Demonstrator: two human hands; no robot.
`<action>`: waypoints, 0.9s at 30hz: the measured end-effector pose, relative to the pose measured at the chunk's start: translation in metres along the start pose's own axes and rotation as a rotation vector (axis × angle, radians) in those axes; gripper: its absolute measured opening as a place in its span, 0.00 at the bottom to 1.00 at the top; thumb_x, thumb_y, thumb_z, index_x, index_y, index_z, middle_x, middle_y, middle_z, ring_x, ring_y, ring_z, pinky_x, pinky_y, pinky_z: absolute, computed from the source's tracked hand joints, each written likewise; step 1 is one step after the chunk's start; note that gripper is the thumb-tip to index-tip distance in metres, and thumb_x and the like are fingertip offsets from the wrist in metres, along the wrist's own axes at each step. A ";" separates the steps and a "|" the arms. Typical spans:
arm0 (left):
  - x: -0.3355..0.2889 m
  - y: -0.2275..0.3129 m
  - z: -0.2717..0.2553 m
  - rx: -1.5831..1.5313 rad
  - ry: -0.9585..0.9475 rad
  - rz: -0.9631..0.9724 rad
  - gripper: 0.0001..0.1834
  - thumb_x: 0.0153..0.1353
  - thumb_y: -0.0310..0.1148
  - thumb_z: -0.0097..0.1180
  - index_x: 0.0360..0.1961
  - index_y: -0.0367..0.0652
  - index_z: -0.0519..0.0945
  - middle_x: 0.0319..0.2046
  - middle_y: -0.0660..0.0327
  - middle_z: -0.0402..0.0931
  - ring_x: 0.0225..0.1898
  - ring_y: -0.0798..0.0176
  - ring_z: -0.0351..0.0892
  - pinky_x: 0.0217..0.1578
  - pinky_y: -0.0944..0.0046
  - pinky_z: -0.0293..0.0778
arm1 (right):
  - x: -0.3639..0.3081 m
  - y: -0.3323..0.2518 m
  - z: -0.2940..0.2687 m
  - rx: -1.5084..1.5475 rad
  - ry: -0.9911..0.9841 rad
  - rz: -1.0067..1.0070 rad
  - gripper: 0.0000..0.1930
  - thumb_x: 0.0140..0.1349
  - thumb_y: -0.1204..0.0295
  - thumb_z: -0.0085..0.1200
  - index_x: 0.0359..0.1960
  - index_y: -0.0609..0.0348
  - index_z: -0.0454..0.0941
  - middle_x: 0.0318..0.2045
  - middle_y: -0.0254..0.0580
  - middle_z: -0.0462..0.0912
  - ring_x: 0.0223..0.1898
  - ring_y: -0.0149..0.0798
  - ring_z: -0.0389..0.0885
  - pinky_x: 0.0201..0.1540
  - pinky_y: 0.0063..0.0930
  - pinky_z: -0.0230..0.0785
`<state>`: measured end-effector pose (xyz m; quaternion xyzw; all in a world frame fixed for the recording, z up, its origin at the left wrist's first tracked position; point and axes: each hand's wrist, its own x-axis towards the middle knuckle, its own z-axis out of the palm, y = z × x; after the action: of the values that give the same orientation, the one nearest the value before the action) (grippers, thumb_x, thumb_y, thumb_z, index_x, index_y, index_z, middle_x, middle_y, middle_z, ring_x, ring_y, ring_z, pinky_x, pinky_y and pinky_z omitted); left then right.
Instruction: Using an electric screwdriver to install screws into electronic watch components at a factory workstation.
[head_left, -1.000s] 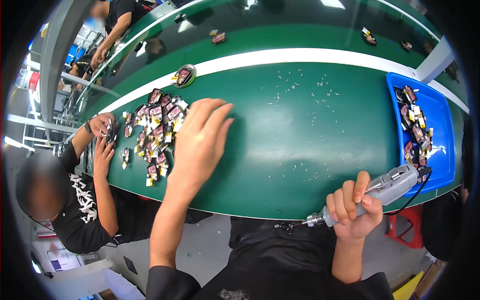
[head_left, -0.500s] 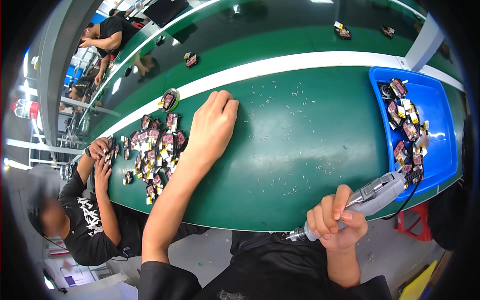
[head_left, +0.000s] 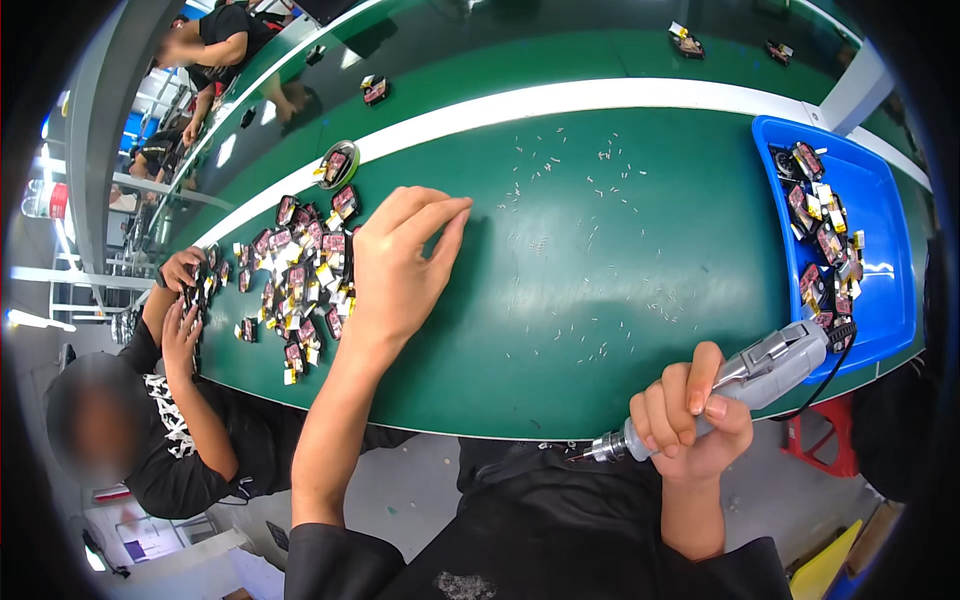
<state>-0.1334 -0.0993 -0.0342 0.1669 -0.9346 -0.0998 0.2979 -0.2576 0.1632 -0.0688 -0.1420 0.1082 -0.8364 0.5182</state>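
My left hand (head_left: 405,265) hovers over the green tabletop, thumb and forefinger tips pinched together; whatever they may hold is too small to make out. Right of it, many tiny pale slivers (head_left: 600,190), perhaps small screws or pins, lie scattered. My right hand (head_left: 690,415) grips a grey electric screwdriver (head_left: 775,365) near the table's front edge. Its metal tip points left, toward my body, and its black cord runs from the back end. Left of my left hand is a heap of small black-and-red devices (head_left: 295,270) with white and yellow tags.
A blue tray (head_left: 885,250) at the right holds several similar devices along its left side. One more sits in a round green dish (head_left: 337,165). A white rail (head_left: 560,95) separates the far belt, which carries a few devices. A co-worker (head_left: 180,420) handles devices at the left.
My left hand has gone from a curled fist, fingers down, to a raised pinch with longer fingers. My right hand with the screwdriver has shifted slightly right. The whole view has moved a little.
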 end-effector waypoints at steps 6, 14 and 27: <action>-0.015 0.006 -0.012 -0.116 0.097 -0.127 0.07 0.52 0.18 0.61 0.33 0.37 0.85 0.29 0.59 0.82 0.26 0.67 0.77 0.25 0.71 0.68 | 0.000 0.001 0.003 -0.045 0.036 -0.013 0.05 0.59 0.70 0.44 0.31 0.57 0.67 0.15 0.34 0.64 0.14 0.31 0.63 0.22 0.29 0.58; -0.040 0.022 -0.019 -0.267 0.058 -0.282 0.06 0.52 0.16 0.60 0.32 0.34 0.83 0.29 0.60 0.81 0.25 0.73 0.73 0.27 0.74 0.68 | 0.001 0.002 0.006 -0.103 0.044 -0.006 0.05 0.60 0.69 0.43 0.30 0.56 0.64 0.15 0.33 0.63 0.13 0.29 0.62 0.22 0.27 0.58; -0.117 0.111 -0.015 -1.400 0.085 -0.647 0.04 0.62 0.20 0.54 0.30 0.28 0.78 0.28 0.52 0.76 0.26 0.69 0.72 0.27 0.72 0.69 | 0.017 0.005 0.054 0.015 0.033 -0.249 0.07 0.57 0.76 0.50 0.31 0.55 0.63 0.15 0.30 0.63 0.13 0.26 0.63 0.25 0.24 0.60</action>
<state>-0.0630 0.0458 -0.0516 0.2083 -0.5460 -0.7433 0.3256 -0.2418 0.1440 -0.0174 -0.1367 0.0921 -0.8972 0.4096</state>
